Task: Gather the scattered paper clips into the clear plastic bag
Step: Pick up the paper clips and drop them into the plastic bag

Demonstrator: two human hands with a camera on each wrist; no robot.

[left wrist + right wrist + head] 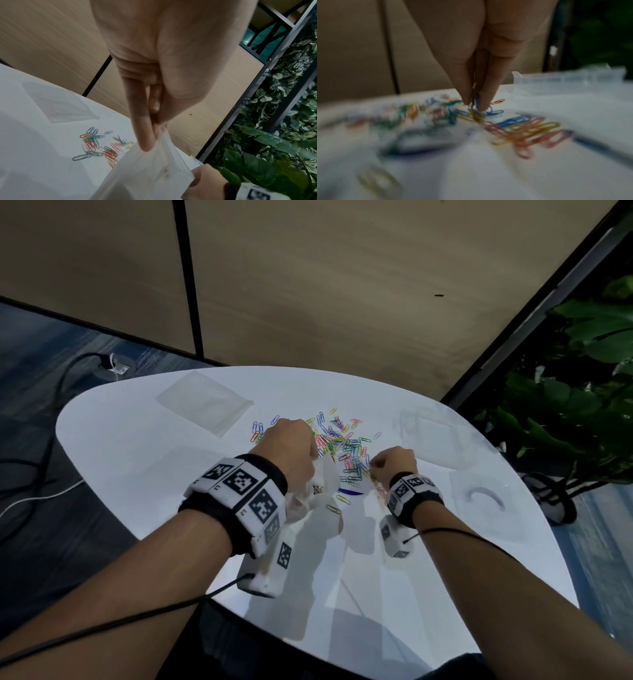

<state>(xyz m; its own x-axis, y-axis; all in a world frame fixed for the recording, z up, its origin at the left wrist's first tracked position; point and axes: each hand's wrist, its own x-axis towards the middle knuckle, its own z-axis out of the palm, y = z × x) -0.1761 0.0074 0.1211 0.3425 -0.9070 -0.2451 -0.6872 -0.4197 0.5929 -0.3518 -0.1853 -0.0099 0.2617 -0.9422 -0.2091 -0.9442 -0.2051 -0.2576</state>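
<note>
Right wrist view smeared by motion: clips (527, 133) reduced to coloured streaks, count impossible to tell. Between right fingertips (485, 104) a yellowish clip or several, number unclear. Clear box (570, 79) behind, soft and cut short at the right edge. Left fingers (313, 451) hidden behind the knuckles in the head view. Bag (150, 174) cut off by the bottom edge in the left wrist view; contents too blurred to read. Right hand (204, 178) only partly in frame there.
</note>
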